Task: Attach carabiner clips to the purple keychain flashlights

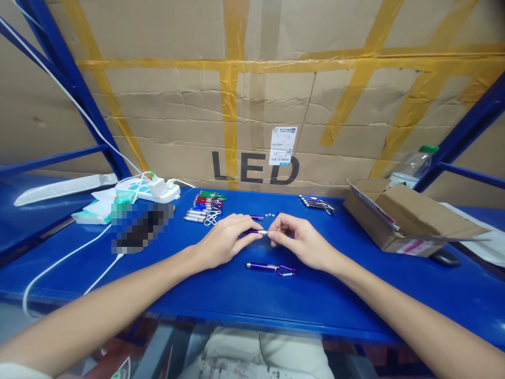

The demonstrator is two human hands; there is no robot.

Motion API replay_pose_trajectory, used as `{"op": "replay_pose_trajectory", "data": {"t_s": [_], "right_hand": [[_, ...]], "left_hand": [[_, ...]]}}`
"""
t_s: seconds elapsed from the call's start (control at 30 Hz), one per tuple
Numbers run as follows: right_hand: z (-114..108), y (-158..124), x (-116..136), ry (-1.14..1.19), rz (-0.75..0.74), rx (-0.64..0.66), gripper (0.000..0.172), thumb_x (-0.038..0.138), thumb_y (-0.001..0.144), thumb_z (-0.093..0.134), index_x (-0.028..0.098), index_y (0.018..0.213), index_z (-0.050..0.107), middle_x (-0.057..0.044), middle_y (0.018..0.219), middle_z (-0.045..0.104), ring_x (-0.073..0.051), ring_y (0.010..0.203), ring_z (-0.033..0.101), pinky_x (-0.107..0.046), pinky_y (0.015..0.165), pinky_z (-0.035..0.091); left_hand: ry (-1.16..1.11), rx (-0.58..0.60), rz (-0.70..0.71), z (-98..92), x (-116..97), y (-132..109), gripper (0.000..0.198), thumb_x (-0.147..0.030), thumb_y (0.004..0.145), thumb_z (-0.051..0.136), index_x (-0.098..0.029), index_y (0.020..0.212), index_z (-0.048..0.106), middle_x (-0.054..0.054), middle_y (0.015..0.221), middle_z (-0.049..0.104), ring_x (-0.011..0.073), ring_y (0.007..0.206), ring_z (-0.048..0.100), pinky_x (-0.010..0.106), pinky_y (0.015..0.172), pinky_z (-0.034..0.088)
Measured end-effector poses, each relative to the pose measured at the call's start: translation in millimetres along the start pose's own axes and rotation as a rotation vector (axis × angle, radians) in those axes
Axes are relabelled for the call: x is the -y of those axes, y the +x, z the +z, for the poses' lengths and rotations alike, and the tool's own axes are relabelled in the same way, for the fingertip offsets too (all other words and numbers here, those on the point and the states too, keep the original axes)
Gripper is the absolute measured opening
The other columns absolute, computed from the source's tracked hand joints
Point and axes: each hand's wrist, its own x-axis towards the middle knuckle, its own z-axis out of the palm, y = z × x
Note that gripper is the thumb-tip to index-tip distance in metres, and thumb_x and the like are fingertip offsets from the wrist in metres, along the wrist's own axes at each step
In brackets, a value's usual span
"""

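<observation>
My left hand (224, 239) pinches the purple barrel of a slim keychain flashlight (254, 231), its silver end pointing right. At that silver end, the closed fingertips of my right hand (302, 239) grip the same flashlight; whether they hold a separate small part there I cannot make out. Just behind the hands lie a purple tube (257, 217) and several small silver discs like button cells (270, 215). Closer to me, a second purple flashlight (262, 267) with a carabiner clip (286, 271) rests on the blue table (276, 305).
Left of centre is a row of green, red, blue and silver flashlights (203, 205). More flashlights (317, 203) lie at the back right. An open cardboard box (410, 237) stands at right, with a bottle (414, 166) behind. A power strip (169, 192) and white cables occupy the left.
</observation>
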Motion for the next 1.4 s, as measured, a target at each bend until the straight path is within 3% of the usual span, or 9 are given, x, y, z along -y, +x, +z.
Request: {"op": "replay_pose_trajectory", "data": {"t_s": [0.23,0.4,0.47,0.57,0.7,0.87,1.13,1.4], "right_hand": [[-2,4,4,0.282,0.242,0.075,0.038,0.052,0.083,0.086,0.017,0.085,0.069,-0.002,0.072,0.073,-0.013,0.061,0.054,-0.028,0.061,0.041],[-4,5,0,0.603,0.418,0.149,0.04,0.046,0.072,0.094,0.016,0.078,0.068,0.001,0.069,0.066,-0.009,0.058,0.047,-0.026,0.059,0.038],[-3,5,0,0.585,0.379,0.145,0.042,0.049,0.074,0.094,0.017,0.08,0.067,0.001,0.07,0.066,-0.009,0.058,0.047,-0.026,0.059,0.039],[-3,4,2,0.336,0.182,0.057,0.038,0.054,0.089,0.082,0.019,0.089,0.066,0.0,0.075,0.069,-0.013,0.061,0.053,-0.027,0.061,0.042],[-3,1,2,-0.14,-0.102,-0.057,0.024,0.041,0.108,0.058,0.022,0.096,0.065,-0.001,0.083,0.07,-0.017,0.073,0.062,-0.03,0.071,0.047],[-5,-2,-5,-0.553,-0.382,-0.042,0.021,0.03,0.114,0.047,0.023,0.105,0.065,-0.006,0.097,0.071,-0.021,0.087,0.065,-0.033,0.081,0.048],[-3,-4,-5,-0.532,-0.439,-0.046,0.017,0.026,0.113,0.05,0.022,0.107,0.065,-0.005,0.097,0.073,-0.019,0.088,0.067,-0.031,0.082,0.051],[-6,-4,-8,-0.569,-0.553,-0.073,0.014,0.024,0.113,0.051,0.022,0.113,0.065,-0.007,0.101,0.074,-0.02,0.092,0.068,-0.033,0.084,0.052]], "left_hand": [[0.251,-0.108,0.33,-1.0,2,2,0.015,-0.024,0.11,0.058,-0.014,0.116,0.068,0.009,0.103,0.079,0.0212,0.093,0.072,0.034,0.083,0.054],[0.389,-0.2,0.459,-2.2,-2,4,0.013,-0.019,0.107,0.061,-0.013,0.116,0.069,0.01,0.102,0.08,0.0213,0.089,0.073,0.034,0.081,0.056],[0.328,-0.188,0.399,-1.7,-3,4,0.015,-0.02,0.108,0.06,-0.013,0.117,0.069,0.01,0.103,0.08,0.0214,0.091,0.073,0.035,0.082,0.056],[0.126,-0.141,0.173,-0.5,-3,4,0.018,-0.026,0.109,0.06,-0.015,0.117,0.072,0.009,0.102,0.078,0.0203,0.092,0.072,0.033,0.086,0.056],[-0.064,-0.082,-0.059,-0.5,-5,5,0.022,-0.031,0.109,0.061,-0.017,0.116,0.076,0.007,0.102,0.078,0.0195,0.093,0.073,0.03,0.088,0.056],[-0.198,0.002,-0.195,-1.0,-7,7,0.024,-0.034,0.108,0.061,-0.019,0.112,0.079,0.006,0.1,0.079,0.0193,0.086,0.074,0.03,0.085,0.054],[-0.589,0.103,-0.452,2.2,-11,8,0.034,-0.046,0.101,0.064,-0.015,0.101,0.078,0.002,0.076,0.07,0.0155,0.069,0.065,0.026,0.067,0.052],[-0.877,0.249,-0.593,-8.3,-12,14,0.047,-0.056,0.098,0.068,-0.011,0.099,0.079,-0.001,0.068,0.061,0.0094,0.058,0.052,0.024,0.061,0.044]]}}
